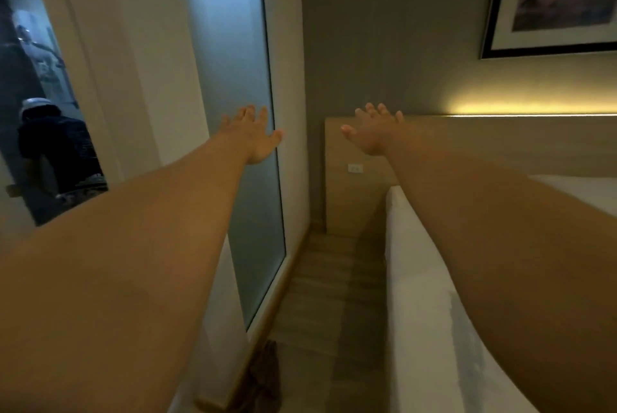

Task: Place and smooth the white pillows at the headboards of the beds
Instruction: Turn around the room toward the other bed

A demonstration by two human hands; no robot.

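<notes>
Both my arms stretch straight out in front of me. My left hand [255,135] is open with spread fingers, held in the air in front of a frosted glass panel. My right hand [374,132] is also open and empty, raised in front of the wooden headboard [500,145]. A bed with a white sheet [424,295] runs along the right, below my right forearm. No pillow is visible in this view.
A narrow wooden floor aisle [330,279] lies between the bed and the frosted glass panel [240,78]. A framed picture [561,1] hangs above the lit headboard. A wall socket [355,168] sits on the headboard's left end. A mirror [43,112] at left reflects a person.
</notes>
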